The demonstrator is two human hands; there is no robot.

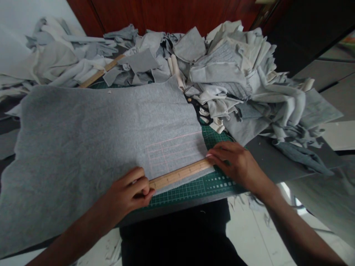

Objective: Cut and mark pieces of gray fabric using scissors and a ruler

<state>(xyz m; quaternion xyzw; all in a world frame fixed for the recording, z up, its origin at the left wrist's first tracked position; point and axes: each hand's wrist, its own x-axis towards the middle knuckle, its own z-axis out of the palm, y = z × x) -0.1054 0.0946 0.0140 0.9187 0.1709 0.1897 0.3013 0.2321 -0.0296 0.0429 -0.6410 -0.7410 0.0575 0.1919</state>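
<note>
A wooden ruler (pixel 180 173) lies slantwise near the front edge of a large grey cloth (pixel 83 125). My left hand (pixel 133 188) is closed on the ruler's left end, fingers curled and thumb along it. At the other end, my right hand (pixel 233 160) pinches the ruler between thumb and fingers, close to the cloth's right edge. Above the ruler, faint pink lines (pixel 174 142) form a grid on the cloth. A green cutting mat (pixel 191 189) shows beneath the cloth along its front and right side.
Heaped grey and cream fabric scraps (pixel 230 66) cover the back and right of the table. Another pile of fabric (pixel 58 55) lies at the back left, with a second wooden ruler (pixel 102 71) beside it. The table's front edge (pixel 177 208) runs close to my body.
</note>
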